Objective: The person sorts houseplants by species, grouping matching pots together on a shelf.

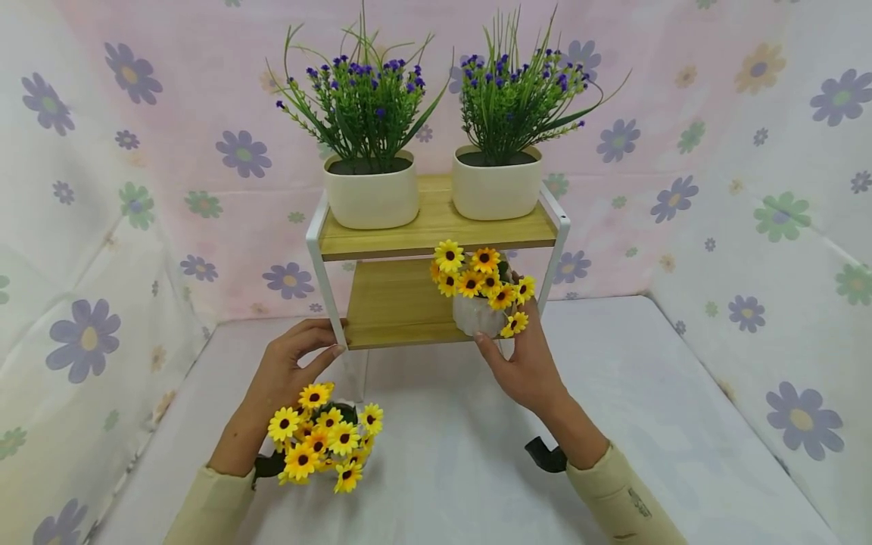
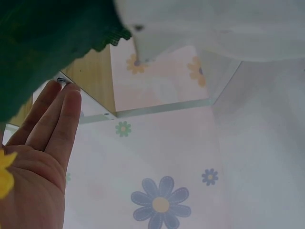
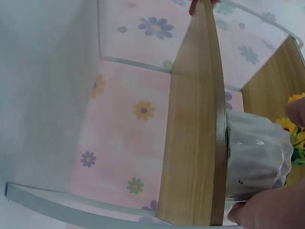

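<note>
A two-tier plant rack with wooden boards and a white frame [image 1: 325,280] stands in front of me. At its left upright, my left hand [image 1: 289,363] holds the rack beside the lower board, thumb in front; its long fingers [image 2: 66,119] reach the frame in the left wrist view. My right hand [image 1: 527,363] grips a small white ribbed pot [image 3: 257,155] of yellow artificial sunflowers [image 1: 470,284], thumb at the front, other fingers mostly hidden behind. The pot is upright at the right end of the lower board [image 3: 190,143], its base against the wood.
A second bunch of sunflowers [image 1: 327,439] is on the white table [image 1: 436,454], close to my left forearm. Two cream planters [image 1: 371,197] with purple flowers and grass stand on the top board [image 1: 436,227]. Floral cloth [image 1: 742,250] surrounds the table at the back and sides.
</note>
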Demonstrator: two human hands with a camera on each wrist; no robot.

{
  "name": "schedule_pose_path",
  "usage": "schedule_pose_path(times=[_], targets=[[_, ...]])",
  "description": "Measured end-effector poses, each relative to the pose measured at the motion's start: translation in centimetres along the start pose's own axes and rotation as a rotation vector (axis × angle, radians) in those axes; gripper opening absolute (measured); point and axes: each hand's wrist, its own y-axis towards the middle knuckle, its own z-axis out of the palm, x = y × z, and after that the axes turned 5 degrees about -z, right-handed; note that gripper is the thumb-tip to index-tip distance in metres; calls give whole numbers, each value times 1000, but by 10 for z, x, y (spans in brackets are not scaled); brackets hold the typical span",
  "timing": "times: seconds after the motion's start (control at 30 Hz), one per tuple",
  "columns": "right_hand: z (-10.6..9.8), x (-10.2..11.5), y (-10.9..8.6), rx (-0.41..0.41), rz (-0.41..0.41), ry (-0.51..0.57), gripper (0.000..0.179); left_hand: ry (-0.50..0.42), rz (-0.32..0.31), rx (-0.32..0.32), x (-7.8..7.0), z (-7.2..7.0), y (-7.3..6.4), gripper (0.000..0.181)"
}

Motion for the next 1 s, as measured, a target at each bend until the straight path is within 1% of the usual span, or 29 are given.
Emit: schedule_pose_path(times=[0.3, 0.43, 0.53, 0.63, 0.7, 0.77, 0.87, 1.0], targets=[[3, 8, -25, -27, 33, -125, 100, -5, 11, -5, -1, 0, 0, 28], [7, 10, -38, -38, 38, -172, 100, -4, 5, -7, -2, 0, 0, 27], [10, 12, -46, -53, 29, -180, 93, 4, -6, -7, -1, 0, -1, 27], [13, 12, -53, -90, 9, -170, 85, 10, -14, -5, -1, 0, -1, 26], [16, 11, -59, -115, -2, -161, 78, 10, -14, -4, 0, 1, -1, 26], [20, 10, -65, -119, -10, -155, 72, 8, -9, -5, -1, 1, -1, 27], [30, 7, -74, -82, -19, -137, 65, 5, 0, -6, -1, 1, 0, 27], [46, 1, -81, 27, -33, -103, 62, 0, 0, -10, -2, 1, -1, 27]])
